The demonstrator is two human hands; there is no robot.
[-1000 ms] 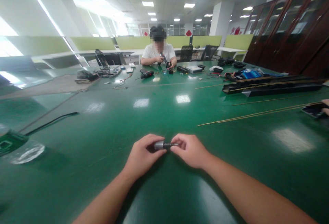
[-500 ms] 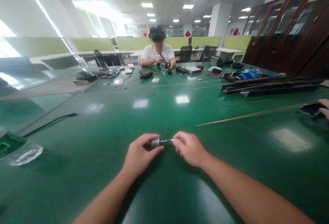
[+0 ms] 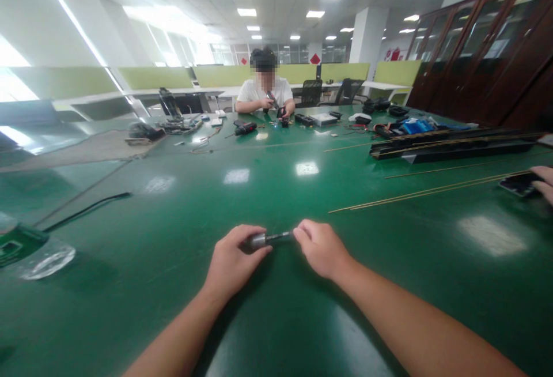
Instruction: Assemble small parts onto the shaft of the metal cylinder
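1. The left hand [image 3: 231,259] is curled around the thick silver end of a small metal cylinder [image 3: 258,240], fingers wrapped over the top and thumb beneath.
2. The right hand [image 3: 320,247] pinches the thin dark shaft [image 3: 280,236] that sticks out of that cylinder, fingertips closed on its far end.
3. The part sits level between the two hands, just above the green table [image 3: 276,319], close to the person's own edge.
4. Whether the shaft is threaded or simply pressed in is too small to tell here.
5. To do this well, I judge the left hand should hold the body steady while the right works the shaft straight along its axis, without bending it sideways.
6. Keeping the part low over the table means a slip costs little.
7. Off to the left stand a clear plastic bottle [image 3: 30,253] and a black cable [image 3: 86,208].
8. To the right lie thin brass rods [image 3: 427,192] and long black rails [image 3: 453,146].
9. At the right edge another person's hand [image 3: 545,184] rests by a phone [image 3: 518,183].
10. Across the table a co-worker [image 3: 265,93] sits among small tools.
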